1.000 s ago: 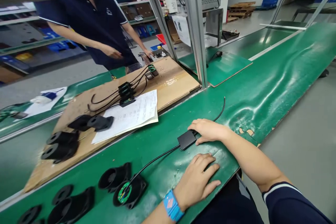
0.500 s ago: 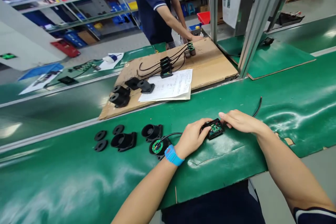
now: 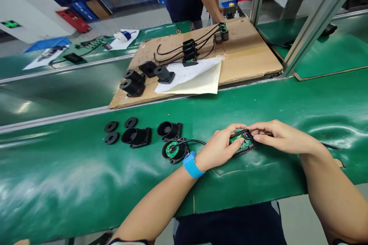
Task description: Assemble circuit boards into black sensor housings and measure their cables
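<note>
Green conveyor mat [image 3: 86, 183] underneath everything, glossy and wrinkled near the front edge. Left hand [image 3: 220, 149], blue wristband [image 3: 192, 164] on its wrist, curled around the near side of a small black module with an exposed green circuit board [image 3: 241, 144], fingers pressed on its top. Right hand [image 3: 277, 138] closed in on the same module from the far right side, fingertips pinching at its upper edge; module flat on the mat between both hands. Black cable [image 3: 188, 142] from the module leftward to a round black housing with a green board inside [image 3: 172, 150], just beside the left wrist. Further left, two more black housings [image 3: 169, 130] [image 3: 135, 136] and three black round caps [image 3: 111, 126]. Beyond, on a cardboard sheet [image 3: 247, 51]: white papers [image 3: 198, 78], more black housings [image 3: 133, 83] and wired modules [image 3: 190, 51]. At the far side, another person's hand [image 3: 219, 14] at the cardboard's edge.
</note>
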`<state>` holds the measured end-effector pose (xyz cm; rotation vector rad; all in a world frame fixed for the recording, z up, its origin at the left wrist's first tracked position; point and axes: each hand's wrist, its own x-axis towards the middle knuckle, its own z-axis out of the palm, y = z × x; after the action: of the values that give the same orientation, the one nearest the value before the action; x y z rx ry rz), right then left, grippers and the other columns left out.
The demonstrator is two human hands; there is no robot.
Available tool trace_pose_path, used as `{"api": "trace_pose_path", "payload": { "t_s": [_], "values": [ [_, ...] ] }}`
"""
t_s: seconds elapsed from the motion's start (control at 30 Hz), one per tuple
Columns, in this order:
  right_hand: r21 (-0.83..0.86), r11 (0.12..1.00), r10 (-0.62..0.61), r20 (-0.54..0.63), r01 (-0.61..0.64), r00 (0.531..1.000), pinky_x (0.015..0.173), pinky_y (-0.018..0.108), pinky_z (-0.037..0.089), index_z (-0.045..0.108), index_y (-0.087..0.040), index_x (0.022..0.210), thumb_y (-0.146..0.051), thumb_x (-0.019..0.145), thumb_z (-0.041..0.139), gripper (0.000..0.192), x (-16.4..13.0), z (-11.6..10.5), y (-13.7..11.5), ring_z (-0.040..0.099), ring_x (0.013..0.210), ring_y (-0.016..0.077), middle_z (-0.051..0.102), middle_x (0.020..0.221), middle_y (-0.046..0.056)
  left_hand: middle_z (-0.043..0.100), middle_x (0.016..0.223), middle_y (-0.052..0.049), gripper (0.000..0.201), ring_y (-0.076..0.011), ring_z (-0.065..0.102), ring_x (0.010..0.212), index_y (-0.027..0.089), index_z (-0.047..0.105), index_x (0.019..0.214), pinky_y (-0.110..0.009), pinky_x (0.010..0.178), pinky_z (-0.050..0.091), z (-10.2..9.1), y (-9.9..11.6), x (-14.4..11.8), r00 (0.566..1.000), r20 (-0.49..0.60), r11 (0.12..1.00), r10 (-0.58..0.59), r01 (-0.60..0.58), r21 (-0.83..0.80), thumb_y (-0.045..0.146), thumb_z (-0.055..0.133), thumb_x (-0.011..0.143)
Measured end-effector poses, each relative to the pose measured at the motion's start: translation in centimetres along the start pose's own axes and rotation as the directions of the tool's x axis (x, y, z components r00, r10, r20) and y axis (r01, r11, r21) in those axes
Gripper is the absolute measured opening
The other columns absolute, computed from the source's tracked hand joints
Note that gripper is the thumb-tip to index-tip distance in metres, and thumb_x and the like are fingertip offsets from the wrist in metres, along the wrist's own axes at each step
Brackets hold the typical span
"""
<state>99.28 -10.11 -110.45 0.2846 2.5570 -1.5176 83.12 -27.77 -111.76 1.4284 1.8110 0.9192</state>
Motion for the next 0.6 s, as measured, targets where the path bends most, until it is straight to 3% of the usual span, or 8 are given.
{"api": "trace_pose_path", "payload": {
  "t_s": [0.07,0.1,0.2,0.3,0.4,0.5,0.6],
  "values": [
    [0.03,0.999,-0.012,-0.007,0.012,1.0,0.067,0.027,0.043,0.061,-0.022,0.132,-0.049,0.098,0.049,0.045,0.1,0.4,0.0,0.059,0.076,0.0151,0.069,0.09,0.001,0.042,0.053,0.011,0.039,-0.0128,0.045,0.048,0.021,0.051,0.135,-0.035,0.08,0.052,-0.3,0.1,-0.1,0.999,0.029,0.998,-0.022,0.024,-0.052,0.024,0.051,0.095],
    [0.035,0.999,-0.012,-0.012,0.012,1.0,0.065,0.026,0.042,0.06,-0.022,0.133,-0.049,0.099,0.049,0.045,0.1,0.6,0.0,0.057,0.072,0.0141,0.068,0.087,0.0,0.044,0.056,0.01,0.039,-0.0138,0.049,0.052,0.021,0.048,0.135,-0.035,0.078,0.052,-0.5,0.2,-0.2,0.998,0.06,0.996,-0.029,0.033,-0.081,0.024,0.049,0.096],
    [0.041,0.999,0.004,-0.027,-0.003,1.0,0.056,0.025,0.036,0.057,-0.024,0.136,-0.049,0.1,0.048,0.046,0.2,0.9,-0.1,0.05,0.062,0.0112,0.063,0.077,-0.002,0.064,0.09,-0.003,0.041,-0.0228,0.067,0.093,0.02,0.039,0.139,-0.036,0.083,0.052,-1.1,0.2,-0.3,0.988,0.155,0.984,-0.008,0.035,-0.176,0.027,0.046,0.099],
    [0.055,0.999,0.001,-0.038,0.002,0.999,0.055,0.024,0.035,0.055,-0.026,0.137,-0.049,0.099,0.049,0.044,0.2,1.2,-0.5,0.048,0.061,0.0108,0.06,0.075,-0.003,0.062,0.126,-0.011,0.052,-0.0286,0.059,0.123,0.023,0.028,0.151,-0.044,0.099,0.048,-1.4,0.0,-0.3,0.984,0.176,0.969,0.002,0.042,-0.244,0.04,0.042,0.104],
    [-0.006,1.0,0.002,-0.069,-0.003,0.998,0.053,0.025,0.033,0.056,-0.027,0.133,-0.046,0.097,0.054,0.04,0.3,1.8,-1.1,0.046,0.058,0.0108,0.054,0.069,-0.005,0.045,0.153,-0.014,0.06,-0.0294,0.055,0.128,0.025,0.022,0.157,-0.05,0.109,0.042,-1.5,0.1,-0.5,0.99,0.143,0.956,-0.015,0.055,-0.287,0.055,0.025,0.105],
    [-0.075,0.997,0.02,-0.098,-0.028,0.995,0.053,0.026,0.031,0.057,-0.029,0.125,-0.044,0.095,0.056,0.033,0.7,2.6,-1.5,0.044,0.055,0.011,0.049,0.064,-0.007,0.029,0.164,-0.013,0.071,-0.0314,0.046,0.138,0.023,0.024,0.158,-0.05,0.113,0.039,-1.6,0.3,-0.8,0.991,0.132,0.946,0.019,0.024,-0.323,0.066,0.014,0.101],
    [-0.092,0.994,0.046,-0.13,-0.059,0.99,0.053,0.026,0.031,0.058,-0.029,0.116,-0.045,0.096,0.054,0.026,1.0,3.3,-1.6,0.043,0.054,0.0113,0.047,0.06,-0.008,0.041,0.156,-0.017,0.081,-0.032,0.053,0.131,0.02,0.024,0.158,-0.049,0.105,0.046,-1.5,0.2,-0.8,0.99,0.13,0.939,0.063,-0.014,-0.344,0.071,0.01,0.098]
  ]
}}
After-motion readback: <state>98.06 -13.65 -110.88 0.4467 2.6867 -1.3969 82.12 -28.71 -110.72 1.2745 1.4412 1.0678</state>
